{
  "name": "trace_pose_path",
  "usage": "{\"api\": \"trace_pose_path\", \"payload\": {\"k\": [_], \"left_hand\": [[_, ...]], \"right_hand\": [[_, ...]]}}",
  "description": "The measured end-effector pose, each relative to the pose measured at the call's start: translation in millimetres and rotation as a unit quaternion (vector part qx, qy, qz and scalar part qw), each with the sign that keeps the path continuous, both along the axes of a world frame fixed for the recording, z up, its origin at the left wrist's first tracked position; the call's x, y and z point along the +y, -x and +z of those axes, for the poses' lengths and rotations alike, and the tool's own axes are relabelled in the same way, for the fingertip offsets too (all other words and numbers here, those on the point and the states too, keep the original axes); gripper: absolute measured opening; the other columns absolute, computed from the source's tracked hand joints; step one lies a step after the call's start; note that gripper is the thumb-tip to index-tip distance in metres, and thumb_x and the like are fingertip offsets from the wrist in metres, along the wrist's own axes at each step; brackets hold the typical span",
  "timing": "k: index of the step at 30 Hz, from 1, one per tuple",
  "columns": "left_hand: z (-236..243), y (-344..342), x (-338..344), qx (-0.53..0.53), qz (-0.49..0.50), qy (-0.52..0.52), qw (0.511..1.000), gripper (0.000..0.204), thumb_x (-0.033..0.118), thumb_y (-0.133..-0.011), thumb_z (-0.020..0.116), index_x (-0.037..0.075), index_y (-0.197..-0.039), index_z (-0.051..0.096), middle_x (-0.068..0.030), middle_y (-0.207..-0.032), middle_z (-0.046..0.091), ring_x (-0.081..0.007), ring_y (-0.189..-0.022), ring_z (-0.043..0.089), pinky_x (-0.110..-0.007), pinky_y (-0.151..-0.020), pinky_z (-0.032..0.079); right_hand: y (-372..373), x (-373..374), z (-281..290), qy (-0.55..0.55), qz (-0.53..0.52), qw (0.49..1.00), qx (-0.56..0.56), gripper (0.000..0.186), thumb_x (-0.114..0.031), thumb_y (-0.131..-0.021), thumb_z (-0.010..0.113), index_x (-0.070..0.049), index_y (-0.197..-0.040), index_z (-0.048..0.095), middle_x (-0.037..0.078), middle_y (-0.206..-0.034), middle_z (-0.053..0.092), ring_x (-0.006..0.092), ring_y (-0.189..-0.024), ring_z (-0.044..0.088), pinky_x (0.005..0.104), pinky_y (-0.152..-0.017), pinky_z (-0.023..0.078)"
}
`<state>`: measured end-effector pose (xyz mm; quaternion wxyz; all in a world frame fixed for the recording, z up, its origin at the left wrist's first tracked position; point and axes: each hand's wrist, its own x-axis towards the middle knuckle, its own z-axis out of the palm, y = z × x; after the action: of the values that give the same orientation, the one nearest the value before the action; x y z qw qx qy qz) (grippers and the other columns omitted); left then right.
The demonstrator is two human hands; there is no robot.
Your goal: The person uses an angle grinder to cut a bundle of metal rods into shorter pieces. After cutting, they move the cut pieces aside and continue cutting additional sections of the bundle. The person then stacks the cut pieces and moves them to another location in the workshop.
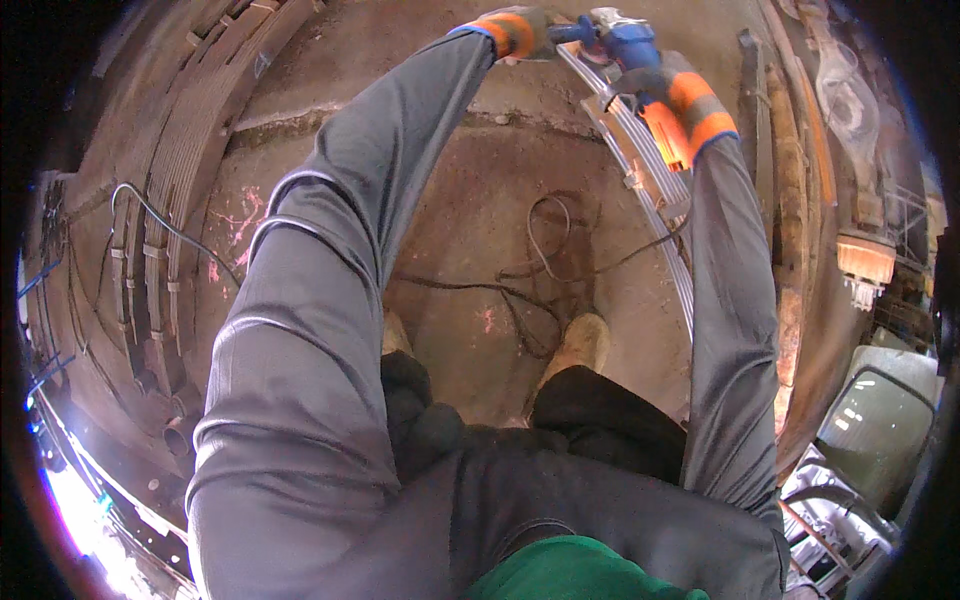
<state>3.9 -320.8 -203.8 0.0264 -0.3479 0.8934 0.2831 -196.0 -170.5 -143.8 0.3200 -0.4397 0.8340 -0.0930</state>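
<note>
Both my hands wear grey and orange gloves and are stretched out at the top of the view. My left hand (522, 34) is closed round the side handle of a blue angle grinder (630, 44). Its body is in the grip of my right hand (692, 100). An orange piece (664, 136) shows beside that hand; I cannot make out what it is. The grinder is over a bundle of long, thin metal bars (676, 258), which runs down past my right forearm. Whether the disc touches the bars cannot be seen.
A dark cable (470, 286) lies looped on the stained floor (470, 200) before my boots (580, 345). Stacked long metal strips (165, 215) are at left, with another cable (160, 212) over them. On the right are long beams (790, 200) and a grey-green chair-like thing (875, 425).
</note>
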Motion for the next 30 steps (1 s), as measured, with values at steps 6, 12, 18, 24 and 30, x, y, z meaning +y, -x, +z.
{"api": "trace_pose_path", "payload": {"k": [6,12,18,24,30], "left_hand": [[-13,-3,-12,0.021,0.035,0.004,0.999,0.037,0.039,-0.081,0.065,0.008,-0.101,0.069,-0.0108,-0.07,0.068,-0.0246,-0.059,0.069,-0.04,-0.057,0.055],[-25,25,-14,0.043,0.035,0.039,0.998,0.029,0.037,-0.08,0.065,0.017,-0.099,0.074,-0.0083,-0.076,0.071,-0.0244,-0.069,0.07,-0.039,-0.068,0.055],[-38,28,-16,0.046,0.044,0.018,0.998,0.029,0.037,-0.08,0.065,0.019,-0.101,0.074,-0.0079,-0.079,0.072,-0.0248,-0.071,0.07,-0.04,-0.068,0.055],[-50,32,-35,-0.06,-0.161,0.213,0.962,0.035,0.036,-0.079,0.076,0.012,-0.104,0.075,-0.0145,-0.1,0.073,-0.0269,-0.097,0.07,-0.036,-0.076,0.057],[-20,52,-23,0.014,-0.061,0.086,0.994,0.024,0.026,-0.081,0.062,0.011,-0.094,0.076,-0.0147,-0.089,0.073,-0.0298,-0.088,0.073,-0.041,-0.071,0.057]], "right_hand": [[-5,-30,-12,0.007,-0.006,0.997,0.077,0.048,-0.029,-0.053,0.086,-0.004,-0.092,0.073,0.011,-0.089,0.072,0.0234,-0.076,0.068,0.0371,-0.071,0.053],[13,-24,-7,0.025,-0.045,0.999,0.016,0.048,-0.027,-0.05,0.087,-0.003,-0.09,0.073,0.012,-0.088,0.071,0.0235,-0.078,0.068,0.0368,-0.071,0.053],[2,-19,-8,0.046,-0.042,0.996,0.069,0.044,-0.025,-0.052,0.086,-0.002,-0.087,0.073,0.013,-0.085,0.071,0.023,-0.077,0.069,0.0369,-0.068,0.053],[4,-14,-6,0.005,-0.05,0.998,0.046,0.046,-0.029,-0.053,0.089,-0.001,-0.087,0.073,0.012,-0.083,0.072,0.0229,-0.072,0.068,0.037,-0.068,0.054],[41,4,-21,0.066,-0.114,0.991,-0.025,0.057,-0.03,-0.048,0.094,0.001,-0.09,0.072,0.014,-0.086,0.072,0.0245,-0.072,0.069,0.0383,-0.07,0.055]]}}
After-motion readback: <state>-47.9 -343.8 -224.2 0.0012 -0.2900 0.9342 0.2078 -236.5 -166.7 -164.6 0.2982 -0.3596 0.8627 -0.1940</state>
